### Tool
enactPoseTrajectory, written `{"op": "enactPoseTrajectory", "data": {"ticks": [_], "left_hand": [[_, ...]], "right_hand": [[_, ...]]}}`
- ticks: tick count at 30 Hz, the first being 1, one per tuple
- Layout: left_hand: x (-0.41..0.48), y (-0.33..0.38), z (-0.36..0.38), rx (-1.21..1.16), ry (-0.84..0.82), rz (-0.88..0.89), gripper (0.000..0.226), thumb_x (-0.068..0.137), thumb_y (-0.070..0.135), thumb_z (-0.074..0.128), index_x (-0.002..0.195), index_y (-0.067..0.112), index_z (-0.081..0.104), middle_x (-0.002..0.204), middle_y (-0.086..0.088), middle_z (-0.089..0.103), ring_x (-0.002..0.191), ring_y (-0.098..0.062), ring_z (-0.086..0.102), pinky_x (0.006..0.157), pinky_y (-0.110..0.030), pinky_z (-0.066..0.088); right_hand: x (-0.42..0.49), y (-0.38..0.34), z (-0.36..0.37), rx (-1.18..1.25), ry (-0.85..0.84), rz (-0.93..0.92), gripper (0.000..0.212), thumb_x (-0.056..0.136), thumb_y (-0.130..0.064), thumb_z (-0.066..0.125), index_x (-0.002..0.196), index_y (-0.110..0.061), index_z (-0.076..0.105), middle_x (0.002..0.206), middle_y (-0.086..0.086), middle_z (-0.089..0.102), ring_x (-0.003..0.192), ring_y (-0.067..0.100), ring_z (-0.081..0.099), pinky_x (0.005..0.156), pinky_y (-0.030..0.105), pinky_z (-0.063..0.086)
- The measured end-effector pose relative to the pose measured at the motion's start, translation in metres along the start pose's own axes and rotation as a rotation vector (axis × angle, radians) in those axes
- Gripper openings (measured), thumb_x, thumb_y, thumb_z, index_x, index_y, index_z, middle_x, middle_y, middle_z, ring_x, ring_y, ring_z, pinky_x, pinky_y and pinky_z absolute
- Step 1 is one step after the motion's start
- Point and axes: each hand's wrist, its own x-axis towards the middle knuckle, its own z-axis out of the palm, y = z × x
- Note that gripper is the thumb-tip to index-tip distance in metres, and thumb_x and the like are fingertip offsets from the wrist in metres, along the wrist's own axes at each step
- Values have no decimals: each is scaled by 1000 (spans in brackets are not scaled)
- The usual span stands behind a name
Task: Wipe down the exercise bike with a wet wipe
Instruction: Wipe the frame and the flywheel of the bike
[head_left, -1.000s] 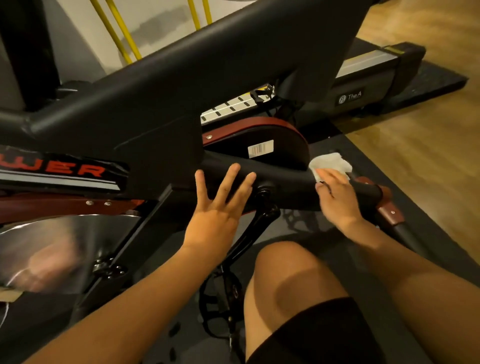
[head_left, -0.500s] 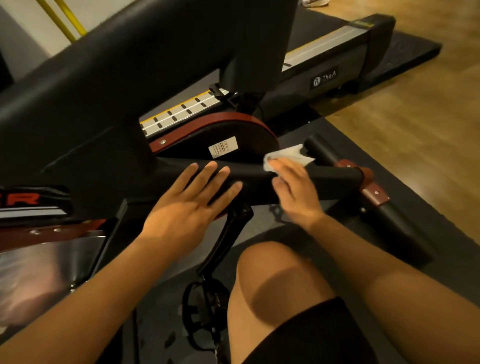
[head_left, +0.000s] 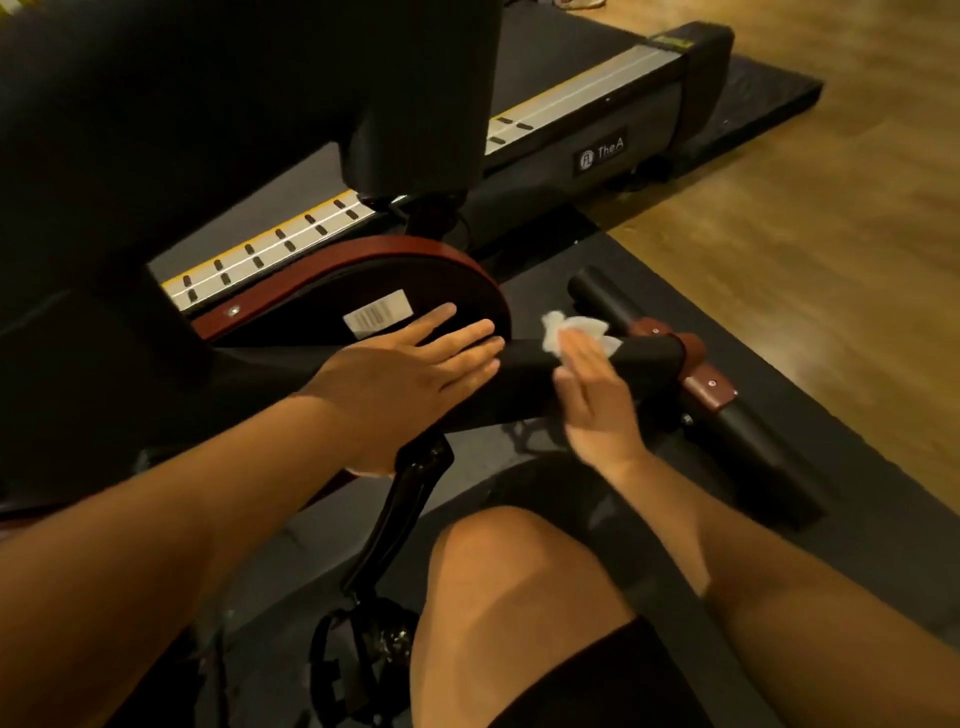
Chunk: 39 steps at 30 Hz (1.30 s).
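Note:
The black exercise bike (head_left: 218, 156) fills the upper left, its low rear frame tube (head_left: 644, 356) running right toward a floor stabiliser bar (head_left: 737, 431). A crumpled white wet wipe (head_left: 571, 328) lies on top of that tube. My right hand (head_left: 592, 400) presses the wipe onto the tube with straight fingers. My left hand (head_left: 410, 371) rests flat on the frame just left of it, fingers spread, beside the red-rimmed drive cover (head_left: 431, 270) with a barcode label.
A black crank arm (head_left: 400, 514) and strapped pedal (head_left: 358, 660) hang below my left hand, in front of my bare knee (head_left: 519, 587). A treadmill (head_left: 597, 124) lies behind the bike. Black rubber mats cover the wooden floor (head_left: 831, 218) at right.
My right hand slid the wipe left along the tube and then back right. My left hand moved right along the frame and flattened. The view swung left and down.

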Motion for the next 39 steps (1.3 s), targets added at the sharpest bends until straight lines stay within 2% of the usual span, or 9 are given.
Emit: {"op": "enactPoseTrajectory", "data": {"ticks": [7, 10, 14, 19, 23, 26, 32, 36, 39], "left_hand": [[8, 2, 11, 10, 12, 14, 119, 88, 64, 54, 148, 5, -29, 156, -20, -35, 144, -37, -31, 119, -56, -11], [8, 1, 13, -7, 18, 13, 117, 88, 64, 51, 147, 5, -31, 155, -20, -36, 144, -37, -32, 119, -56, -13], [10, 1, 12, 3, -1, 13, 116, 89, 54, 57, 148, 6, -30, 155, -20, -36, 144, -36, -32, 118, -56, -15], [6, 2, 6, 13, -22, 4, 109, 91, 50, 55, 150, 7, -26, 157, -19, -31, 145, -35, -29, 120, -55, -11], [6, 4, 3, 36, -14, -11, 109, 92, 43, 59, 151, 7, -24, 159, -18, -28, 147, -35, -25, 121, -55, -4], [6, 5, 4, 56, 10, -20, 104, 93, 39, 58, 152, 7, -21, 161, -18, -23, 148, -34, -22, 121, -55, -2], [4, 4, 3, 74, 49, -35, 96, 95, 39, 53, 155, 9, -15, 163, -16, -17, 150, -33, -17, 122, -54, -2], [-11, 10, 3, 108, 79, -219, 89, 98, 42, 43, 153, 8, -19, 163, -16, -19, 149, -34, -19, 119, -59, -9], [-32, 24, 14, 139, 40, -477, 101, 95, 62, 34, 148, 4, -29, 159, -19, -27, 145, -42, -26, 113, -68, -15]], "right_hand": [[43, 97, -49, -173, 58, 396, 33, 106, -20, 30, 126, -7, 53, 135, 12, 50, 129, 23, 43, 111, 25, 22], [44, 67, -29, -140, 92, 303, 28, 103, -20, 32, 113, -16, 57, 120, 5, 57, 121, 23, 49, 110, 39, 33], [11, -17, 4, -32, 122, 151, 41, 104, -38, 31, 134, -21, 53, 138, -2, 51, 124, -10, 29, 109, 7, 9], [-16, -54, 21, -28, 1, -70, 52, 103, -31, 36, 151, -13, 30, 158, -2, 27, 147, 4, 8, 118, 17, 6], [8, 14, 1, -140, 121, 208, 60, 91, 3, 50, 148, -4, 33, 156, 11, 31, 146, 23, 25, 121, 30, 16], [20, 25, -8, -82, 180, 480, 67, 86, 5, 50, 149, -5, 32, 155, 12, 31, 144, 23, 26, 118, 30, 21], [-35, -67, 22, 272, 253, -53, 36, 92, -11, 46, 121, 4, 62, 122, 18, 63, 119, 24, 59, 108, 33, 42], [7, -58, -2, 127, 202, 75, 6, 87, -11, 67, 93, -14, 67, 102, 4, 61, 96, 17, 60, 92, 33, 49], [16, -47, -14, 75, 94, 129, 15, 85, -19, 70, 76, -19, 58, 87, -1, 57, 79, 7, 55, 73, 25, 44]]}}
